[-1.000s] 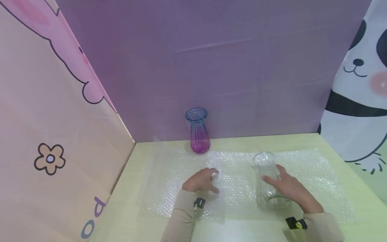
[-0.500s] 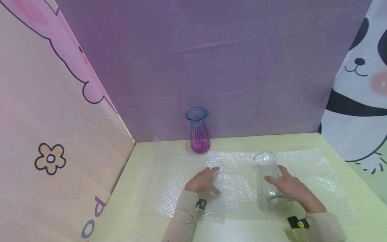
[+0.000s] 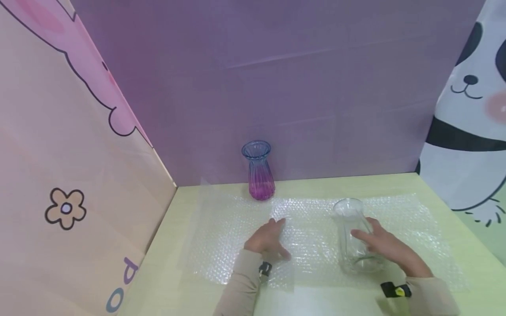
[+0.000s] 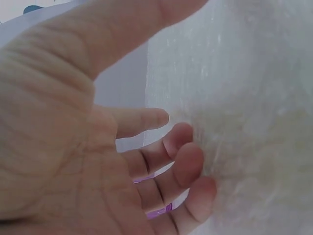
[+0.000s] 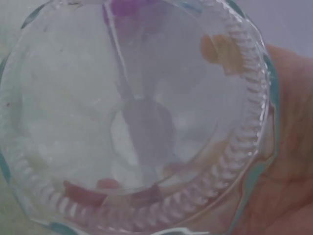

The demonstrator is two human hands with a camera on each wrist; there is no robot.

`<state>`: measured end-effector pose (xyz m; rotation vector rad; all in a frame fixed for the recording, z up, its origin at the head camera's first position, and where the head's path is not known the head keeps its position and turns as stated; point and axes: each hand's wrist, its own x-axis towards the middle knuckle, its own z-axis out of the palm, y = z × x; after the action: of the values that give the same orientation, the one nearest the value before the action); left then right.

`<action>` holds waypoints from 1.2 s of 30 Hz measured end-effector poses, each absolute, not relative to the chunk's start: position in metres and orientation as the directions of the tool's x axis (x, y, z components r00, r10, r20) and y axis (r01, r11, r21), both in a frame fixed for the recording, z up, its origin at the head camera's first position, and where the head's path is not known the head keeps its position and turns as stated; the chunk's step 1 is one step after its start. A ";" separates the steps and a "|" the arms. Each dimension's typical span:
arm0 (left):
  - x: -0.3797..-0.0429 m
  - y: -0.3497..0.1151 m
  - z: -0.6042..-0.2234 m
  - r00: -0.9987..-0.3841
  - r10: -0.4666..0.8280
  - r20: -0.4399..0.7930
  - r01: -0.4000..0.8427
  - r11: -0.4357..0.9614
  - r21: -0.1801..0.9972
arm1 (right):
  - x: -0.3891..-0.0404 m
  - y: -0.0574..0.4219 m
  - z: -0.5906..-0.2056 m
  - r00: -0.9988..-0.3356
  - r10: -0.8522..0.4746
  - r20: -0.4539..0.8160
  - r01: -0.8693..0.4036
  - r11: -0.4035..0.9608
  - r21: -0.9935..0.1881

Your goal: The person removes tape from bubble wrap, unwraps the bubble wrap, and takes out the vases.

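A clear glass vase (image 3: 348, 237) is held in my right hand (image 3: 389, 245), thumb on its near side and fingers around the far side. Its flared rim points away from me, and the round ribbed base (image 5: 142, 98) fills the right wrist view, with fingertips showing through the glass. Beneath it lies a sheet of bubble wrap (image 3: 312, 237). Over the left part of that sheet is my left hand (image 3: 265, 239), holding nothing. In the left wrist view its loosely bent fingers (image 4: 188, 164) have their tips right at the wrap, with the thumb spread apart.
A ribbed vase (image 3: 261, 175), blue at the top and magenta below, stands upright behind the wrap. The pale table (image 3: 158, 263) meets a purple back wall (image 3: 276, 87). Printed side panels, one with a panda (image 3: 462, 166), flank it.
My right hand and the clear vase have shifted slightly to the right. The left hand has also drifted a little right and toward me. The coloured vase stays in place.
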<state>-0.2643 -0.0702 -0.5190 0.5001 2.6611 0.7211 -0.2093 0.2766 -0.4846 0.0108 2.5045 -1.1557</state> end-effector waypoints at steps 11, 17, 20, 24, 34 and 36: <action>-0.263 -0.068 -0.520 -0.888 0.409 -0.209 0.264 0.826 0.498 | -0.219 0.293 -0.485 -0.892 -0.189 -0.411 0.208 0.634 -0.745; -0.262 -0.067 -0.518 -0.889 0.406 -0.210 0.249 0.816 0.522 | -0.227 0.302 -0.484 -0.852 -0.212 -0.479 0.244 0.648 -0.721; -0.262 -0.067 -0.518 -0.891 0.398 -0.219 0.236 0.817 0.526 | -0.231 0.306 -0.485 -0.832 -0.241 -0.500 0.246 0.647 -0.721; -0.262 -0.067 -0.519 -0.892 0.395 -0.221 0.231 0.818 0.527 | -0.234 0.307 -0.487 -0.826 -0.254 -0.503 0.250 0.635 -0.731; -0.264 -0.069 -0.520 -0.893 0.394 -0.218 0.231 0.816 0.530 | -0.234 0.306 -0.490 -0.853 -0.261 -0.452 0.235 0.580 -0.780; -0.264 -0.069 -0.520 -0.893 0.394 -0.218 0.232 0.817 0.527 | -0.236 0.306 -0.488 -0.859 -0.263 -0.439 0.231 0.566 -0.792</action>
<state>-0.2638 -0.0686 -0.5199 0.4764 2.6835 0.7203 -0.2355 0.3063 -0.4879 -0.0254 2.2809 -1.2589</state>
